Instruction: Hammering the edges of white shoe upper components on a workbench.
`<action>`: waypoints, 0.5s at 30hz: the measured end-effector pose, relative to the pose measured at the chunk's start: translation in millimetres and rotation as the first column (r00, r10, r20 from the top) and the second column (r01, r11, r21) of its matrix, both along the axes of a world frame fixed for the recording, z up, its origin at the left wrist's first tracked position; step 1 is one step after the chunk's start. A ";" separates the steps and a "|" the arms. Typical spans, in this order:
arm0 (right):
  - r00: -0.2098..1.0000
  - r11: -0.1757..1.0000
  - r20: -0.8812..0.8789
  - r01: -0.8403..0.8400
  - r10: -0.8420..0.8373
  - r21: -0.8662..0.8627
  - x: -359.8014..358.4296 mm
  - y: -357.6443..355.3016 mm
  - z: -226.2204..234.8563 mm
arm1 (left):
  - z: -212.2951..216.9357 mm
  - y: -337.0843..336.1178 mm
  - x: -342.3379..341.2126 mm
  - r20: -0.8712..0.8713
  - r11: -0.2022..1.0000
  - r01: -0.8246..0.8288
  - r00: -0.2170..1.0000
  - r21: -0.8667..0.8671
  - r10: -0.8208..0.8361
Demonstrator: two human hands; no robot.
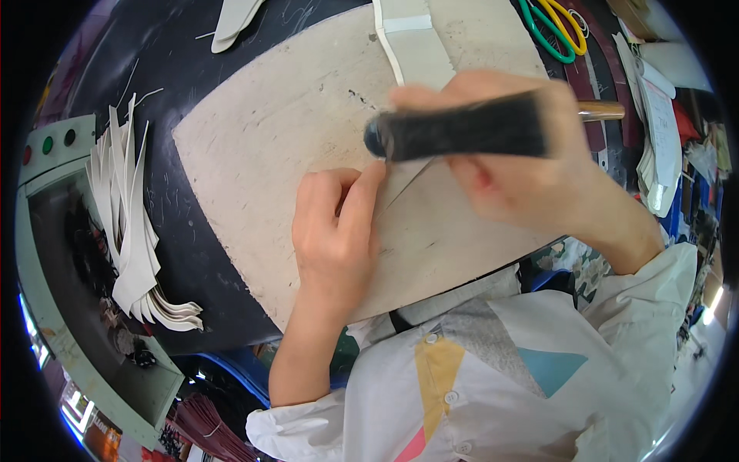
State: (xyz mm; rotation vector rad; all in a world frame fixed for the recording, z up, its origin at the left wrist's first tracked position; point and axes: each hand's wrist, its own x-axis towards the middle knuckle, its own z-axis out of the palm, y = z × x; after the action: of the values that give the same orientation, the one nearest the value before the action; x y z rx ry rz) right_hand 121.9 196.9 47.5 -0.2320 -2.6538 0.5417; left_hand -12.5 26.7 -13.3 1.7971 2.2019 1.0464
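My right hand (523, 146) is closed round a hammer with a flared black head (462, 129); both are smeared by motion. A shiny brown handle end (602, 110) shows past the knuckles. The rounded hammer face is low over the beige board (239, 146), right by my left fingertips. My left hand (339, 223) rests on the board, thumb and forefinger drawn together; whatever they press is hidden. A thin pointed sliver (409, 183) shows between the two hands; its kind is unclear. Beyond my right hand lies a pale strip piece (419, 50) with a folded edge.
A bundle of off-white strips (127, 208) lies on the black table (204, 262) at left, beside a grey-green machine frame (58, 165) with buttons. Green and yellow-handled scissors (558, 35) are at the upper right. Another pale piece (233, 23) sits at the far edge.
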 end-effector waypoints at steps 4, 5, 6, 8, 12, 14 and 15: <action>0.995 0.978 0.058 0.072 -0.085 0.196 -6.2 8.0 -4.4 | 7.8 -11.6 0.6 -0.014 0.997 -0.022 1.000 -0.071 0.021; 0.997 0.994 0.067 0.034 -0.042 0.108 -7.0 4.0 0.5 | 3.4 -13.6 1.8 -0.013 0.999 -0.041 0.999 -0.029 0.041; 0.997 1.000 0.072 -0.001 0.000 0.016 -5.4 -4.1 6.8 | -3.3 -15.6 4.8 -0.013 0.998 -0.058 0.998 0.011 0.058; 0.997 0.998 0.061 -0.053 0.052 0.014 -6.8 -14.8 0.6 | -4.5 -18.8 4.7 -0.015 0.997 -0.067 0.998 0.031 0.068; 0.995 0.986 0.095 -0.034 0.019 0.163 -12.3 -3.2 2.5 | 1.6 -26.7 6.0 -0.055 0.996 -0.092 0.994 -0.022 0.090; 0.994 0.996 0.065 -0.086 0.083 0.036 -10.6 -16.1 6.6 | -1.1 -30.9 6.4 -0.037 0.994 -0.109 0.993 -0.002 0.108; 0.993 0.994 0.043 -0.111 0.112 -0.013 -9.1 -22.3 4.1 | -4.4 -32.6 5.4 0.002 0.994 -0.103 0.995 0.026 0.103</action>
State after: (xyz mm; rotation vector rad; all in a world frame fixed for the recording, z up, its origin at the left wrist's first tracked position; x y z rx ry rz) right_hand 112.7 174.6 51.6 -0.0999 -2.7191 0.5921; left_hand -7.1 -5.9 -17.7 1.7096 2.3132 1.0993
